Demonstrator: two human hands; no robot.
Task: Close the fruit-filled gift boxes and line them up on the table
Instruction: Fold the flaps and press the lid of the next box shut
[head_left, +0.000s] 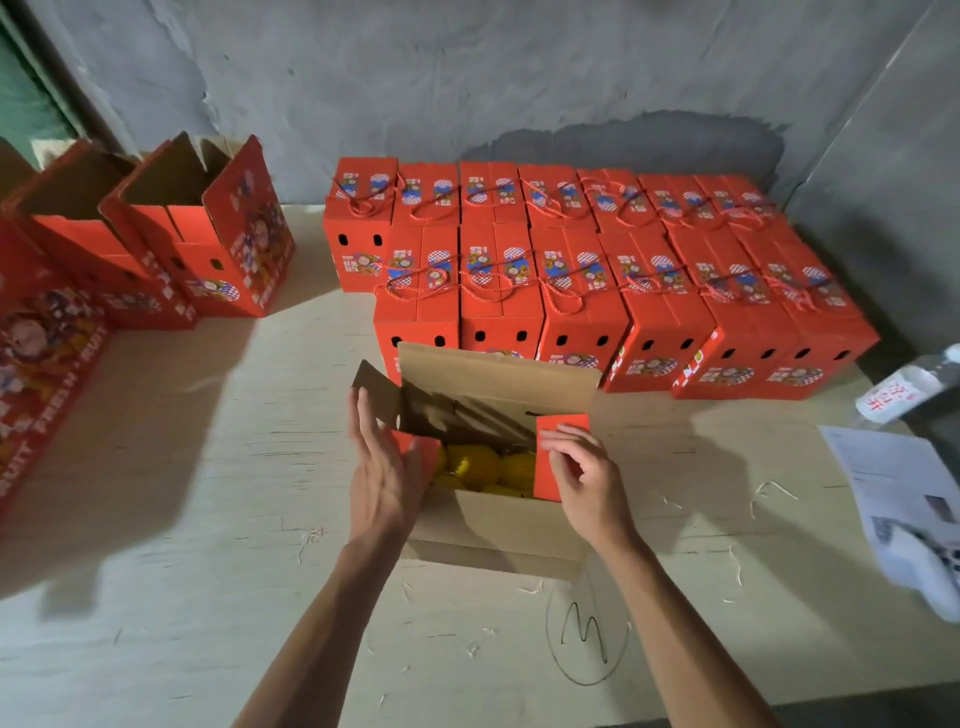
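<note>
While the open box (493, 467) stands near the middle of the table (182, 519), its flaps are handled from both sides in the head view. The left flap (379, 395) is touched by the left hand (382, 478), whose fingers are straight and held close together, the palm laid along the box's left side. The red right flap (561, 457) is pinched at its edge by the right hand (587, 478), the fingers curled round it. Yellow fruit (488, 467) is seen inside the box, between the two hands. The back flap (498, 379) is raised upright. Just behind it, closed red boxes (597, 280) with rope handles are lined up in two rows towards the table's far edge. Open red boxes (197, 234) are placed at the far left corner. Papers (898, 493) and a plastic bottle (909, 389) are laid along the right edge.
</note>
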